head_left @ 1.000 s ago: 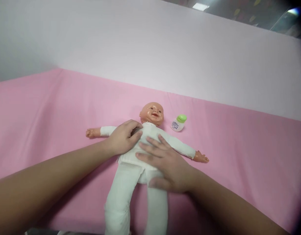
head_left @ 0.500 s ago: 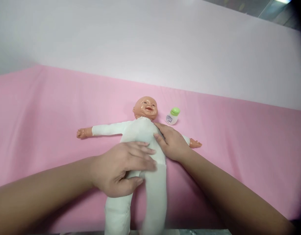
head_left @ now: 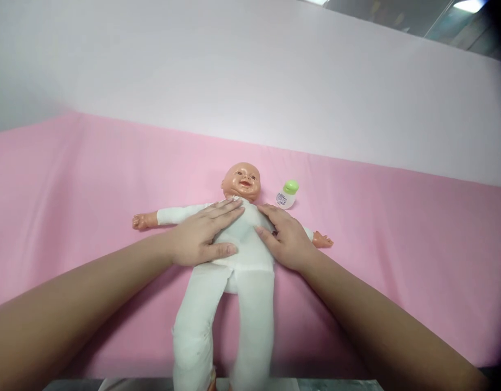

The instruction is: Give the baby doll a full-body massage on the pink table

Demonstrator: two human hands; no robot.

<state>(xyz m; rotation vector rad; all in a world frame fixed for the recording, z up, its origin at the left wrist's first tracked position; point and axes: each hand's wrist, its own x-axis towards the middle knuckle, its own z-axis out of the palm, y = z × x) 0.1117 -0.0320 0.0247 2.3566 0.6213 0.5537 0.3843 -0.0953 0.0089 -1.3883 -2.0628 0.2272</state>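
Observation:
A baby doll [head_left: 250,244] with a soft white cloth body and a hard plastic head lies on its back, arms spread and legs toward me. My left hand [head_left: 205,231] rests flat on the left side of its chest, fingers stretched toward the neck and thumb apart. On the right side of the chest, near the shoulder, lies my right hand [head_left: 287,236], its fingers extended and thumb spread. Neither hand grips anything. Just beyond my right hand stands a small clear bottle [head_left: 286,198] with a green cap, beside the doll's head.
A pink cloth [head_left: 91,179] covers the surface under the doll. Behind it rises a pale wall or panel [head_left: 193,70]. The doll's feet reach the front edge of the cloth, at the bottom of the view.
My left hand has moved up from the doll's lower belly to its chest, uncovering the hips. My right hand stays about where it was.

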